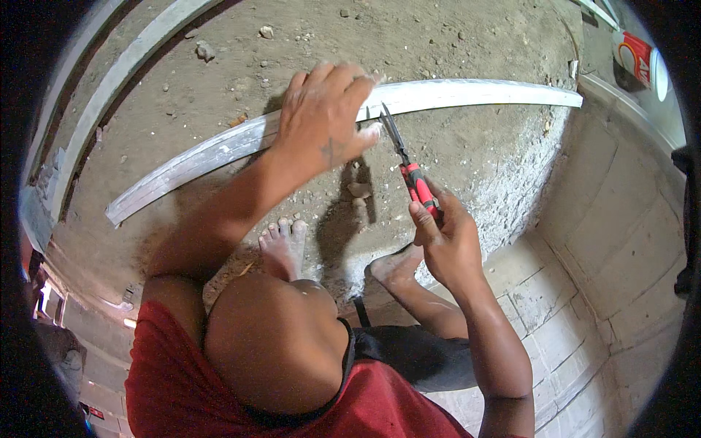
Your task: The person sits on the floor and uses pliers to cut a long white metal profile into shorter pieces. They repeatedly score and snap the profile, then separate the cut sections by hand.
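Observation:
A long whitish metal strip (pixel 453 93), like a channel profile, lies across the dirt in front of me. It looks bowed in this view. My left hand (pixel 321 113) is closed over its middle, fingers on the far side and thumb on the near side. Dusty white fingertips show on that hand. In my right hand (pixel 449 233) is a pair of snips (pixel 415 182) with red and black handles. Their dark blades point away from me, and the tips reach the strip's near edge just right of my left thumb.
More long pale strips (pixel 120 80) lie at the far left. A red and white container (pixel 642 64) stands at the upper right. Block walls (pixel 621 182) rise on the right. Small stones (pixel 206 51) dot the dirt, and my bare foot (pixel 283 244) is close below the strip.

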### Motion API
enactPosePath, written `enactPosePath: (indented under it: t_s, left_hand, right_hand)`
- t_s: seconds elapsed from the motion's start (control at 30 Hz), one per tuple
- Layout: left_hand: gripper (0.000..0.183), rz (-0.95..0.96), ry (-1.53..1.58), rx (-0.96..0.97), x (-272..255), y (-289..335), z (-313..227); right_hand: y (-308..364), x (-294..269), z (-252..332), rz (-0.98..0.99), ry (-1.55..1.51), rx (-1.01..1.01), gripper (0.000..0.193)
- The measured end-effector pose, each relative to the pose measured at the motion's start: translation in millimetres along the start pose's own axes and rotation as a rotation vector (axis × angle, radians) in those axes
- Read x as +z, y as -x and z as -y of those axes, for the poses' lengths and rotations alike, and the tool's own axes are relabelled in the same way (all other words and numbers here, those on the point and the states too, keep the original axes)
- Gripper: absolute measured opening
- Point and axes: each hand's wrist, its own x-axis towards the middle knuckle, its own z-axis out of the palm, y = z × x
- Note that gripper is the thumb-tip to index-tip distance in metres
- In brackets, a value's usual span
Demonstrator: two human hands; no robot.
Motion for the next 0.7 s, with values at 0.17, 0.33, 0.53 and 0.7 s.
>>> enactPosePath:
  t_s: [0.17,0.33,0.53,0.7]
  left_hand:
    - [0.054,0.114,0.003,-0.026,13.9,-9.2,20.6]
    - [0.054,0.053,-0.028,-0.003,24.2,-4.5,22.7]
    - [0.059,0.067,-0.014,-0.026,23.8,-7.6,18.4]
    - [0.061,0.079,0.033,-0.041,22.1,-8.6,21.2]
  right_hand:
    - [4.2,4.4,20.5,0.059,-0.355,0.035,0.036]
    - [-0.3,-9.5,46.5,0.139,-0.362,0.204,0.025]
    - [-17.5,-53.0,84.9,0.313,-0.345,0.266,0.02]
    - [1.3,-13.0,41.8,0.152,-0.538,0.189,0.019]
